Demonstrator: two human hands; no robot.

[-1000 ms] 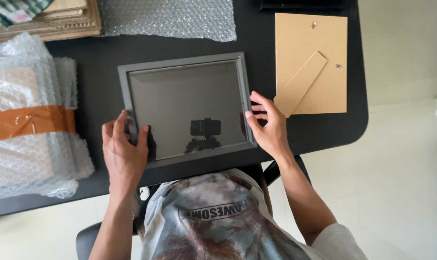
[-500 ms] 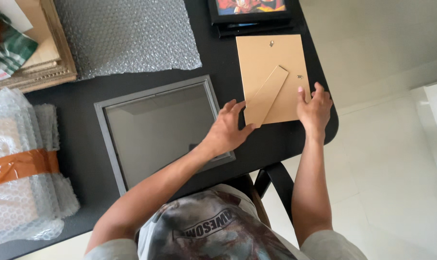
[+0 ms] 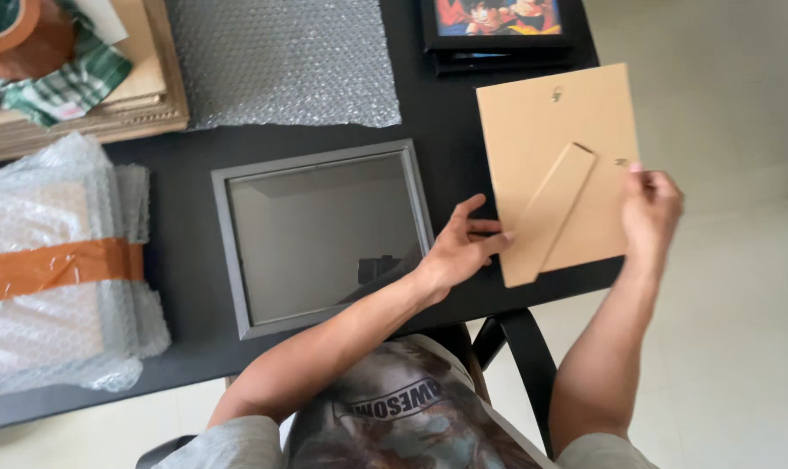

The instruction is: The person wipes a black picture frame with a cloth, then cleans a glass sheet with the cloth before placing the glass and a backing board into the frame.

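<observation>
Step in hand: handling the board (image 3: 542, 130), tan backing w/ stand flap (image 3: 546, 217) facing up. Your L hand (image 3: 463, 252) pinches its left edge, fingertips on top; R hand (image 3: 650, 208) clamps the right edge. Both grips grasping the board. It sits at the bench (image 3: 190, 156) right end, near corner past the bench edge, prob. lifted a bit; can't tell for sure. Grey frame (image 3: 324, 239) lies flat just left of it, apart, untouched. Judgement: next move calls for even hold both sides, flap kept flat, board squared to frame opening.

Tape roll (image 3: 16, 35) and framed picture (image 3: 496, 22) cropped
</observation>
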